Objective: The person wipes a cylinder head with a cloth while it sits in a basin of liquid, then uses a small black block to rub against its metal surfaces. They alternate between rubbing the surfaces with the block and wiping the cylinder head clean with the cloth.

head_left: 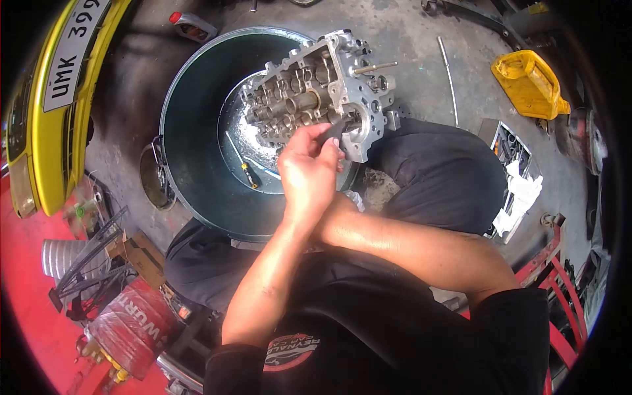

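An aluminium cylinder head leans over the right side of a large dark green tub, its camshaft bearing openings facing up. My left hand is at its near end, thumb and fingers pinching a small dark flat piece against the round opening there. My right hand lies beneath the left wrist, forearms crossed, its fingers hidden. A thin rod sticks out of the cylinder head's side. Inside the tub, a screwdriver with a yellow and black handle lies on the shiny bottom.
A yellow jug lies on the floor at the right, near a long metal bar. An open box of tools stands beside my right knee. On the left are a yellow car bumper and a red-wrapped Würth object.
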Motion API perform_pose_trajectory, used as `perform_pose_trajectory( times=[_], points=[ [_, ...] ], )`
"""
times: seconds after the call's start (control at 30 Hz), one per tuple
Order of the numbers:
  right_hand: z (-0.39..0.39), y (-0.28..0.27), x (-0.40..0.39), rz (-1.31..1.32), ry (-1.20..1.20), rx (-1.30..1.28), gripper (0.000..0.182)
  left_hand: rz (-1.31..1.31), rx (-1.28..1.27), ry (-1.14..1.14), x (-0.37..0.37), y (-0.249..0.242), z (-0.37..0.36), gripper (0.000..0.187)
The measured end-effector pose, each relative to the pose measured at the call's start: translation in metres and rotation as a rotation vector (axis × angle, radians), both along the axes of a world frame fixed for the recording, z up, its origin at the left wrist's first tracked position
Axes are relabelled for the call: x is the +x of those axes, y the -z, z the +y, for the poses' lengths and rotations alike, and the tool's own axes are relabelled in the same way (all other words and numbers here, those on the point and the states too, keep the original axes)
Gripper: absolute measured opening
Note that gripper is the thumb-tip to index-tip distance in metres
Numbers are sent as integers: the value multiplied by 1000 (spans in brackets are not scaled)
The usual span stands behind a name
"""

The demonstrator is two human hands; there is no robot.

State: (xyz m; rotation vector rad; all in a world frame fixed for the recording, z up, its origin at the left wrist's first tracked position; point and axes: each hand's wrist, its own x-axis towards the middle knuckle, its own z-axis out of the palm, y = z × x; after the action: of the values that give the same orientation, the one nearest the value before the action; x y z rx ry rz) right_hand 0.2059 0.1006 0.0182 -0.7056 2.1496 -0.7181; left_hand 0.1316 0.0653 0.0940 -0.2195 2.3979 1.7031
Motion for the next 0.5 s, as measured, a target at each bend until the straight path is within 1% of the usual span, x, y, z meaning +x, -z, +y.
perform_pose_trajectory(
  times=[0.07,0.17,0.2,0.3,0.33,0.4,0.43,0.47,0.5],
  points=[
    [1,0,1,-2,36,-2,23,462,-331,233,5,18,-15,21],
    [8,-17,-9,-42,-48,46,23,621,-414,366,-2,14,-18,21],
    [10,-20,-10,-41,-37,44,23,640,-462,382,-3,11,-16,21],
    [12,-29,-13,-79,-29,58,23,-122,-72,59,-2,-8,-2,21],
    [12,-34,-17,-113,-43,77,23,-249,157,13,-6,-16,-3,28],
    [13,-40,-20,-130,-77,102,25,-272,517,-257,-7,-1,-11,29],
    [15,-44,-22,-207,-17,108,24,-283,698,-389,-8,5,-14,30],
    [17,-49,-24,-286,46,114,24,-277,771,-484,-9,10,-18,34],
    [19,-53,-26,-363,106,121,24,-255,683,-443,-9,11,-17,34]
  ],
)
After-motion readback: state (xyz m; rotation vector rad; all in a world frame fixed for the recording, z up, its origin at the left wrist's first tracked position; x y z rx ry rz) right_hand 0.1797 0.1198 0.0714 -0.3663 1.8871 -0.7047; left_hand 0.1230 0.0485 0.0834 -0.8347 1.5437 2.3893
